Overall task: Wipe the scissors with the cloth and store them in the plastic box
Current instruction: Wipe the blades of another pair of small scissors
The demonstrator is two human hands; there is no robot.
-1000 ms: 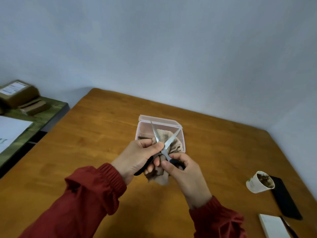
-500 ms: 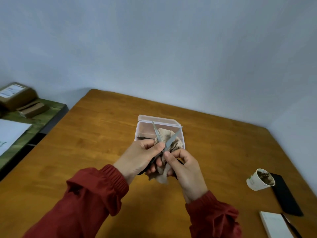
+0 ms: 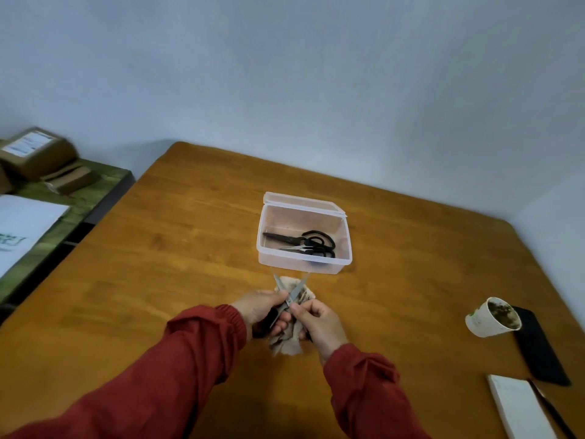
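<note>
Left hand and right hand have drawn back toward the person, no longer overlapping the box as earlier; wooden table carries the open plastic box, two black-handled scissors lying inside; both hands, fingers curled, grip the open scissors, blades splayed toward the box, just short of it; beige cloth bunched between the hands.
</note>
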